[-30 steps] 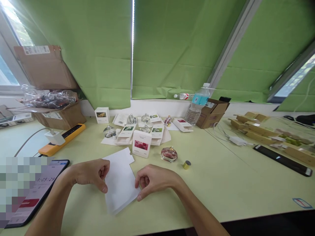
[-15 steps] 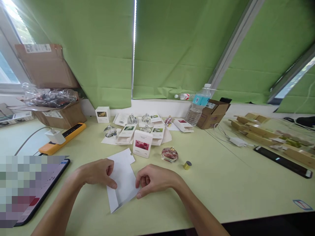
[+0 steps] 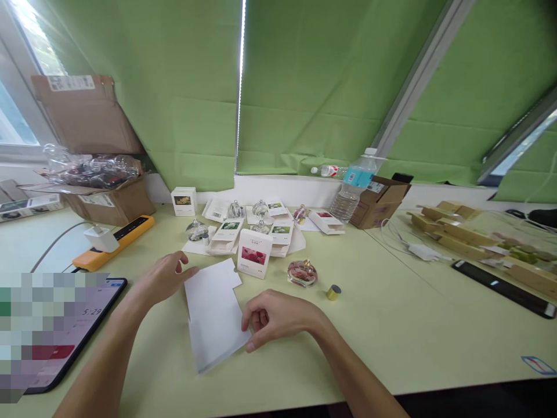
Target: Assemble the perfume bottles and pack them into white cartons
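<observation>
A white sheet of folded card (image 3: 214, 316) lies on the table in front of me, with a notch at its upper right and a fold along its lower edge. My right hand (image 3: 278, 319) has its curled fingers and thumb at the card's right corner, gripping that edge. At the upper left corner is my left hand (image 3: 163, 278), thumb and fingers apart, holding nothing. Just beyond the card stands a white box with a red flower picture (image 3: 253, 254). To its right are a round glass perfume bottle (image 3: 302, 273) and a gold cap (image 3: 333, 292).
More white boxes (image 3: 228, 228) and glass bottles (image 3: 197, 231) cluster behind. A tablet (image 3: 82, 337) and orange power strip (image 3: 134, 235) lie left, near an open carton (image 3: 111, 203). A water bottle (image 3: 348, 194), brown box (image 3: 378, 203) and black phone (image 3: 500, 288) are right.
My left hand has let go of the card's left side and moved up and left. The card's left part now lies flatter. My right hand stays at the right corner.
</observation>
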The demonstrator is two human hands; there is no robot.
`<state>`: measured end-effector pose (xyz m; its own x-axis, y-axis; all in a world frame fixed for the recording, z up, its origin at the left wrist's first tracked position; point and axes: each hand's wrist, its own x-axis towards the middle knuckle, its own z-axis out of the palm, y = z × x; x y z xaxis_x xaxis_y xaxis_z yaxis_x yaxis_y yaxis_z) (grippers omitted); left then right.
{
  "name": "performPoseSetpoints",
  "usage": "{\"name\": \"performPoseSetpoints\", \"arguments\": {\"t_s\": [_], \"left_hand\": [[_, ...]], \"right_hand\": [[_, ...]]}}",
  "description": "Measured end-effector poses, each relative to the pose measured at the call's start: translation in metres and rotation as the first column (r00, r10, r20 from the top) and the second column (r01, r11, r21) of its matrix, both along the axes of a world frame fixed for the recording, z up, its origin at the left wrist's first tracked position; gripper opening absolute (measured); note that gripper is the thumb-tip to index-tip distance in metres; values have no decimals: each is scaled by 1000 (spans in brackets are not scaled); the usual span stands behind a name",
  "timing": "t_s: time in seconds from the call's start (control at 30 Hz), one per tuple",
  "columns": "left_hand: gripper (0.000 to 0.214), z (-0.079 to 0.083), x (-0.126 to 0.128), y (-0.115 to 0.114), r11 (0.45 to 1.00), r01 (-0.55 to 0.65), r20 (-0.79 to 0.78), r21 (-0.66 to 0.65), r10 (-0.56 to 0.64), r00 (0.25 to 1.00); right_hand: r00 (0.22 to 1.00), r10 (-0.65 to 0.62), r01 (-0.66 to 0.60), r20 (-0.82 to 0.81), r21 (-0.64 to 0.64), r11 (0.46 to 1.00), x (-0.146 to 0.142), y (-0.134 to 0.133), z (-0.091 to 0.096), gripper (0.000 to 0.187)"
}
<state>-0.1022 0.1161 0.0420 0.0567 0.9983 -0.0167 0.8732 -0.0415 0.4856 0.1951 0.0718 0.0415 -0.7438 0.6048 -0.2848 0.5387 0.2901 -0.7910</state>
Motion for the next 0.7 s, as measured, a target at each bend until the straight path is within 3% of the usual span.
{"name": "performPoseSetpoints", "arguments": {"t_s": [0.23,0.43,0.7], "left_hand": [[60,-2,1,1,995,64,93,-77,-57,994],[55,1,5,0,989,131,110,-65,-123,986],[53,7,5,-3,987,147,144,-57,-138,980]], "right_hand": [[998,-57,56,7,43,997,-2,0,1,36],[988,-156,156,-8,64,986,-8,-1,-7,27],[988,-150,152,-31,70,986,-5,1,-8,26]]}}
